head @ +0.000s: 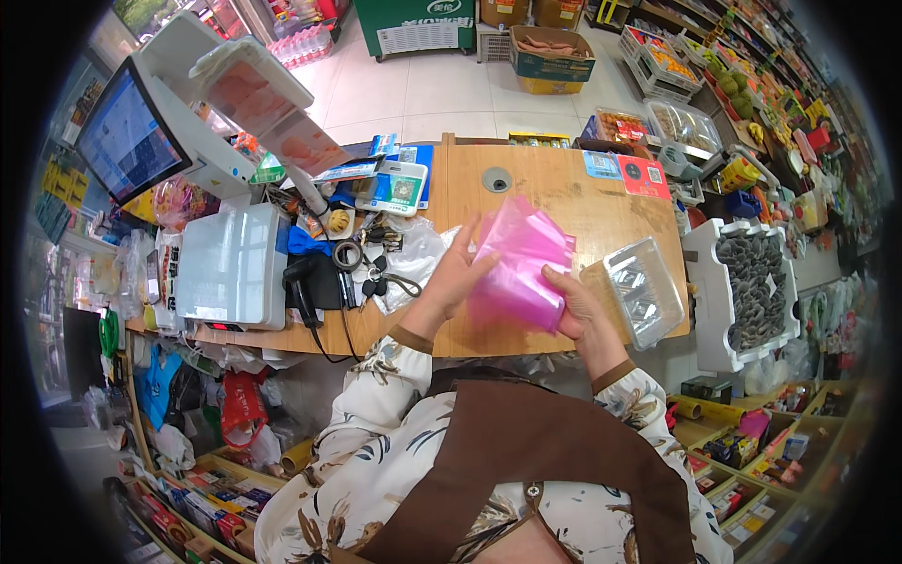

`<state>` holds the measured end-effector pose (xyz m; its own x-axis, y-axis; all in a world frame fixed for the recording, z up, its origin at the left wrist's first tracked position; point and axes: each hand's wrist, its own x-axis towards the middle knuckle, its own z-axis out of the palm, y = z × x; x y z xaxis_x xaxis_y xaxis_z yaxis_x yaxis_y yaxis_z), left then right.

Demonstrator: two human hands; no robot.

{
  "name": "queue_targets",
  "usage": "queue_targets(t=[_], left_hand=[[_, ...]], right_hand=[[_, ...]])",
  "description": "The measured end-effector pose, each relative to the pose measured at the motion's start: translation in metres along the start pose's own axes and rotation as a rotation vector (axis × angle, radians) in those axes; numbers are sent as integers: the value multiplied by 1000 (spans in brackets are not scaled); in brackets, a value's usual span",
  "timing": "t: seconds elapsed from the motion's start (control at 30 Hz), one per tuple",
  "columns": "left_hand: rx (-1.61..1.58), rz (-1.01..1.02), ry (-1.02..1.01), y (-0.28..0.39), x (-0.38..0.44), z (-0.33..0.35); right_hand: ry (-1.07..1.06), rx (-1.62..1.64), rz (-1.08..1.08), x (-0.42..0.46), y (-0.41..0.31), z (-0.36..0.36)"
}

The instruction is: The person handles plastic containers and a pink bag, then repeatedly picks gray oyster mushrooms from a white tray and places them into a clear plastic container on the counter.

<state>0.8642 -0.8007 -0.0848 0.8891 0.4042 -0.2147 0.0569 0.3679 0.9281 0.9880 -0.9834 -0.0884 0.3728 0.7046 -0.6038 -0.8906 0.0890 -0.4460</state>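
Note:
A stack or fold of glossy pink plastic film [521, 261], possibly bags, is held above the wooden counter. My right hand [579, 310] grips its lower right edge, thumb on top and fingers underneath. Against its left side is my left hand [451, 282], with the thumb over the film and a finger stretched upward; whether it grips the film is unclear. To the right of my right hand lies a clear plastic container [645, 292] on the counter [451, 335]. Left of my left hand are keys [377, 276], a roll of tape [347, 255] and crumpled clear plastic [416, 254].
A white scale-like device [232, 268], a black handheld scanner [301, 292] and a touchscreen terminal [130, 134] stand on the left. Payment code cards [643, 176] lie at the far right. A white foam box [705, 296] of dark shell-like items stands beyond the right edge.

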Motion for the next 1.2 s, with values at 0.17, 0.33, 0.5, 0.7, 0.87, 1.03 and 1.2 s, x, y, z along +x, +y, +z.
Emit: queue_targets(t=[0.17, 0.33, 0.5, 0.7, 0.87, 1.03, 1.2], left_hand=[[-6, 94, -131, 20, -26, 8], [52, 303, -179, 19, -43, 3], [-51, 295, -186, 30, -54, 3], [113, 241, -19, 33, -56, 6], [156, 282, 39, 40, -62, 2], [-66, 100, -33, 51, -72, 1], [-266, 25, -2, 47, -66, -7]], right_hand=[[-85, -131, -229, -14, 13, 10], [-113, -324, -558, -46, 10, 35], [-158, -622, -777, -66, 7, 56], [-110, -707, -696, -69, 7, 44], [-167, -815, -571, -76, 11, 45], [-71, -1313, -694, -74, 8, 42], [-165, -1172, -626, -79, 6, 56]])
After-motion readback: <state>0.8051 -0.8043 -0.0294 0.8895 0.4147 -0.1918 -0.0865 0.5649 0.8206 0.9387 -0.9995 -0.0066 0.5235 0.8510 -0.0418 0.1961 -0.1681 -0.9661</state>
